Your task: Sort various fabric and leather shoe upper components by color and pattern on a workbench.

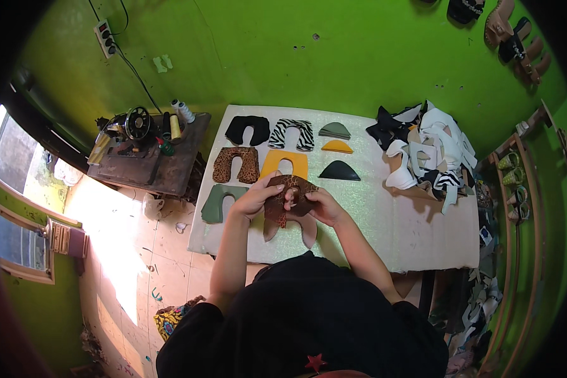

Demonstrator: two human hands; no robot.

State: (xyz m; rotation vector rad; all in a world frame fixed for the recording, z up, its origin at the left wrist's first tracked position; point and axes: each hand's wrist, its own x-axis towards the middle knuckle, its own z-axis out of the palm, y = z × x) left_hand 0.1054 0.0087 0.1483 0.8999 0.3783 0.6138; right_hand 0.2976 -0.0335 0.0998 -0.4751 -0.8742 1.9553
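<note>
Both hands grip a dark brown piece of material with leopard print [288, 189] over the near part of the table. My left hand [258, 196] is closed on its left side, thumb on top. My right hand [323, 206] pinches its right side. Some fingertips show through a gap in its middle. Below it two pale brown legs of a U-shaped piece [308, 232] stick out; whether they join the held piece I cannot tell. Close by lie U-shaped pieces in yellow [299, 162], leopard print [249, 161] and grey-green [213, 203].
Farther back on the pale table [397, 233] are a black U-piece [238, 130], a zebra-print one [304, 133] and half-round pieces [340, 170]. Scraps [431, 148] heap up at the right. A sewing machine [137, 124] stands left. Sandals [516, 176] sit on a right-hand rack.
</note>
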